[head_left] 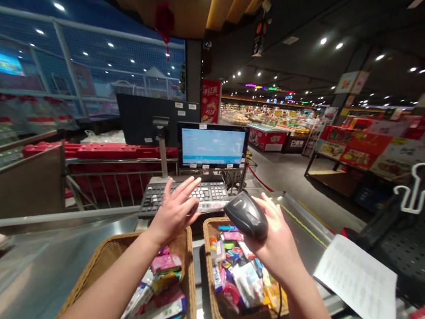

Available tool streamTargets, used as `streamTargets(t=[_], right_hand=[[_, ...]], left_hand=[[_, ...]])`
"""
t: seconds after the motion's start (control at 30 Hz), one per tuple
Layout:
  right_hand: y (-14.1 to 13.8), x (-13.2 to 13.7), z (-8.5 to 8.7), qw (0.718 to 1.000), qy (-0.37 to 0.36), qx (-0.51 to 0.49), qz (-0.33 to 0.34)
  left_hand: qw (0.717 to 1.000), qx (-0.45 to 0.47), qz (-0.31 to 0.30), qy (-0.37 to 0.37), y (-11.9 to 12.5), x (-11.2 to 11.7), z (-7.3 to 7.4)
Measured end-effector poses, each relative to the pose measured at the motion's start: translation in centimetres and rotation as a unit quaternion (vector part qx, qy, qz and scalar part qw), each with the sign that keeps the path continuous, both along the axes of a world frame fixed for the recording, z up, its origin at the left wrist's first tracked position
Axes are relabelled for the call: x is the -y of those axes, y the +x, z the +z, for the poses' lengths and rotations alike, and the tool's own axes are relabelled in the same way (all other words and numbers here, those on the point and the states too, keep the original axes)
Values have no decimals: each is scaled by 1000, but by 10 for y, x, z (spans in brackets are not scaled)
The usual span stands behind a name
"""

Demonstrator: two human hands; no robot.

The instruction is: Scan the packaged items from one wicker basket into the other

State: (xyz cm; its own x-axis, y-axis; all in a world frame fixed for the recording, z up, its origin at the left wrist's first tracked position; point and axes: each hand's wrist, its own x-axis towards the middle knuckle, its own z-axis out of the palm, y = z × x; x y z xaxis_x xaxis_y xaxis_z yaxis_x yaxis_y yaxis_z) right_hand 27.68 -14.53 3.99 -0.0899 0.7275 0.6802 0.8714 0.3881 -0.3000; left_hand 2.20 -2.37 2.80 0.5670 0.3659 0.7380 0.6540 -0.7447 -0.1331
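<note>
Right hand (273,239) clasped around scanner (246,216), nose and long axis forward-left; left hand (174,207), hold unclear

Ceiling lights (323,41) dot the dimness; outer edges stretch and blur.

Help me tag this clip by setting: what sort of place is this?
Most likely a supermarket checkout: a black handheld scanner, a lit screen and boxed goods stacked on display beyond.
</note>
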Motion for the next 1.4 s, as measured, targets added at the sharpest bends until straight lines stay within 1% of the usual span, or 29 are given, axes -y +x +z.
streamTargets(t=[0.13, 0.37, 0.53, 0.7, 0.87, 1.07, 1.23, 1.4], right_hand=[[-14, -3, 4, 1000, -3, 18, 23], [-45, -3, 4, 998, -26, 20, 57], [-62, -6, 3, 996, -43, 26, 76], [-74, -9, 1, 994, -41, 37, 92], [-87, -11, -1, 993, -57, 49, 92], [-103, -12, -1, 991, -71, 49, 98], [-114, -11, -2, 988, -90, 49, 113], [-121, -8, -1, 988, -88, 47, 122]], left_hand=[[1000, 13, 26, 12, -16, -1, 8], [997, 21, 68, 14, -43, 0, 13], [996, 24, 89, 4, -63, 1, 17], [994, 34, 106, -2, -81, 2, 16], [992, 36, 117, 4, -96, 4, 16], [991, 30, 130, 3, -109, 5, 17], [990, 29, 136, 0, -119, 8, 14], [990, 21, 141, -8, -129, 11, 11]])
